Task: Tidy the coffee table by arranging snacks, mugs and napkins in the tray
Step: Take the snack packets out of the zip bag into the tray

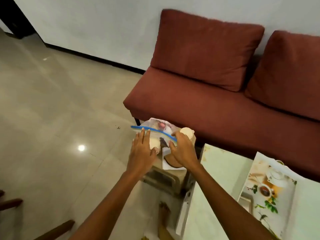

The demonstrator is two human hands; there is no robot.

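Note:
A clear zip bag (pixel 158 129) with a blue seal strip stands on a small beige stool (pixel 164 179) left of the coffee table. My left hand (pixel 142 153) lies flat against the bag's near side with fingers spread on the seal. My right hand (pixel 183 149) pinches the seal's right end. A cream mug (pixel 155 146) shows behind my left hand, and another cream mug (pixel 187 132) sits past my right hand. A white napkin or paper (pixel 167 166) with a brown round item lies under my right wrist. The printed white tray (pixel 270 193) rests on the coffee table (pixel 221 170).
A dark red sofa (pixel 216 94) with two back cushions stands against the wall behind the stool and table. Glossy tiled floor (pixel 60 118) spreads to the left. Brown wooden furniture legs (pixel 57 229) show at the bottom left. My bare foot (pixel 163 215) is beside the table.

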